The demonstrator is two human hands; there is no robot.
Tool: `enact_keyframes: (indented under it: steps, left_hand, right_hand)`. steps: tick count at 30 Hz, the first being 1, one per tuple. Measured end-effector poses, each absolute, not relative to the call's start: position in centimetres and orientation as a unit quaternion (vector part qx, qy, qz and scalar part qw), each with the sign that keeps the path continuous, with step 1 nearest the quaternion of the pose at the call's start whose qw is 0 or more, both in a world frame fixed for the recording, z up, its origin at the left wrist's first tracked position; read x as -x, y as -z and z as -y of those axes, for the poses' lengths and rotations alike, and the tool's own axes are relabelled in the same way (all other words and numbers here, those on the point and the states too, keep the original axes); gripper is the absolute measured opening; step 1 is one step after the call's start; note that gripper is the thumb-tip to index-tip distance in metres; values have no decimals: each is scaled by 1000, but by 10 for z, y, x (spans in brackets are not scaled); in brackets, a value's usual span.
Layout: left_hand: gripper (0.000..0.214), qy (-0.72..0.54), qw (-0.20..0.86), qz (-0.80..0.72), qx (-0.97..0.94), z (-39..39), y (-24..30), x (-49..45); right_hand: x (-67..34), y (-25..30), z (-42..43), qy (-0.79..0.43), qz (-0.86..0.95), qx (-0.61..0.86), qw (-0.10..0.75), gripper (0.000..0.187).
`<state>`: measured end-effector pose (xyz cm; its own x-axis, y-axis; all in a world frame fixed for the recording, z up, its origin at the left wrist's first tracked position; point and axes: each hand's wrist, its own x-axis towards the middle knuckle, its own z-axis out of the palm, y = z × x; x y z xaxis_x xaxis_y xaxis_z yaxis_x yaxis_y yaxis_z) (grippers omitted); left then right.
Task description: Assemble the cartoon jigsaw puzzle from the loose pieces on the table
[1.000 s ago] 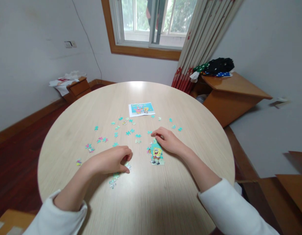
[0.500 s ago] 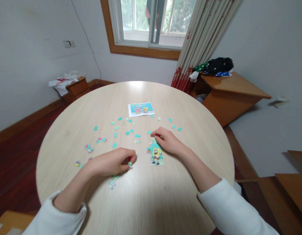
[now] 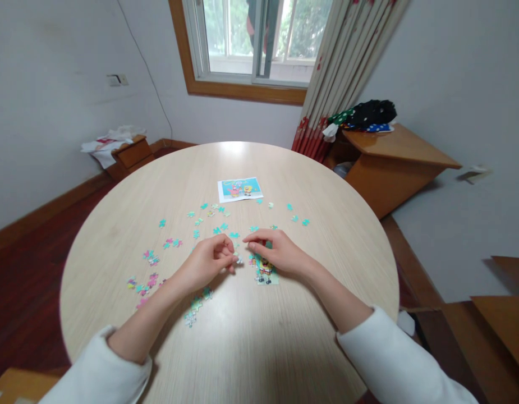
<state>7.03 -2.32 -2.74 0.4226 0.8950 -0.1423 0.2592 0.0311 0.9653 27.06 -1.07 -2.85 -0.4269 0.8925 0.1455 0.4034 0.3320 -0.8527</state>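
My left hand (image 3: 211, 259) is closed in a pinch on a small pale jigsaw puzzle piece (image 3: 239, 258), held just left of the partly joined puzzle. My right hand (image 3: 278, 248) reaches over that joined puzzle section (image 3: 266, 275), its thumb and fingers stretched to the left and slightly apart, with nothing visible between them. The section shows a yellow cartoon figure, and the hand hides its upper part. Close to my left wrist lies a short chain of greenish pieces (image 3: 196, 304). Pink and teal loose pieces (image 3: 152, 279) are spread on the left.
A printed reference picture (image 3: 240, 189) lies flat beyond the pieces on the round wooden table (image 3: 259, 348). More teal pieces (image 3: 295, 218) are scattered at the right and middle. A wooden cabinet (image 3: 402, 148) with cloths on top stands past the table's right edge.
My left hand has lifted and moved right and away from me with the puzzle piece. My right hand has shifted left and slightly nearer, now covering the upper part of the joined section.
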Motion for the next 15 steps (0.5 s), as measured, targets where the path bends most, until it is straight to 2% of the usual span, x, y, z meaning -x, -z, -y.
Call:
enact_keyframes:
  steps: [5,15]
  left_hand:
    - [32,-302,560,-454,-624,23,28,-73]
    - [26,-314,557,-451,-623,22,29,-77]
  right_hand:
    - [-262,28,19,-461,741,385,300,20]
    - [-262,32,15,-503,692,401,328,11]
